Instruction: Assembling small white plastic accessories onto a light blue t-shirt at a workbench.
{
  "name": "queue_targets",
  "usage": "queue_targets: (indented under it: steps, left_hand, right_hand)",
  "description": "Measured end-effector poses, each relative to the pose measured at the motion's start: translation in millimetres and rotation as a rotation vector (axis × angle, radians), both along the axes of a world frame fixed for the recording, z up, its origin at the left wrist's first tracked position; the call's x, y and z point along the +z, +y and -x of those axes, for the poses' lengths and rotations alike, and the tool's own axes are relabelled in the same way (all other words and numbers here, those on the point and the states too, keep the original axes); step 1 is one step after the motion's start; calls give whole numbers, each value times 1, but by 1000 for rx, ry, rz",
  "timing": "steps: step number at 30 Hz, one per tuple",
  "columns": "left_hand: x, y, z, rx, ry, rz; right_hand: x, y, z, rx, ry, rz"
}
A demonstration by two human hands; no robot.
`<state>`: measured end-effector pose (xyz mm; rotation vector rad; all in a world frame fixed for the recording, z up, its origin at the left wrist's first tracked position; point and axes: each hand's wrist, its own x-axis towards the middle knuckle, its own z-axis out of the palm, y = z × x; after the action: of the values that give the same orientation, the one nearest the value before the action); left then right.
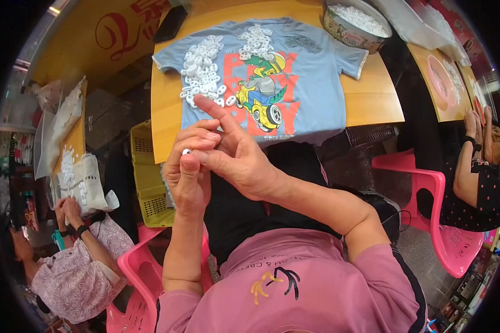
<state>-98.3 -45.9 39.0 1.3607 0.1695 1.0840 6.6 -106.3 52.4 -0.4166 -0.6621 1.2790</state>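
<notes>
My left hand (184, 180) and my right hand (240, 161) meet in front of the table's near edge. Between their thumbs and fingertips is a small white plastic piece (185, 152) with a dark spot, mostly covered by the fingers. My right index finger points out toward the far left, over the table edge. Beyond the hands, a blue-grey T-shirt (319, 97) with a cartoon print lies spread on the table. On it are a long pile of white oval plastic pieces with holes (203, 66), a smaller white pile (255, 40) and a patch of tiny dark grey pieces (305, 43).
A round tin (347, 39) of white pieces stands at the table's (375, 102) back right, a black phone (170, 24) at the back left. A yellow crate (154, 206) is below left. Two people work at side tables, near pink chairs (439, 202).
</notes>
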Motion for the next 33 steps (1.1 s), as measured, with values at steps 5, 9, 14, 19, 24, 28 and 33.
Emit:
queue_targets:
  steps: [5,9,14,19,24,28,33]
  left_hand:
    - [7,7,30,-20,-17,134]
    - [-6,29,80,39,16,313]
    - [-58,54,148,418,689,284]
    - [-105,66,172,669,1006,1]
    - [-64,53,135,764,793,-133]
    - [-24,41,92,753,664,-262]
    - [-2,36,31,531,512,-368]
  right_hand:
    - [4,10,9,102,46,18]
    - [-4,25,-41,-85,-767,113]
    - [-18,55,-147,-703,-1324,206]
    - [-23,79,-180,-758,-1761,145]
    - [-28,101,-177,-712,-2050,98]
    - [-25,107,-176,-731,-2093,41]
    - [-31,98,-179,-737,-2095,9]
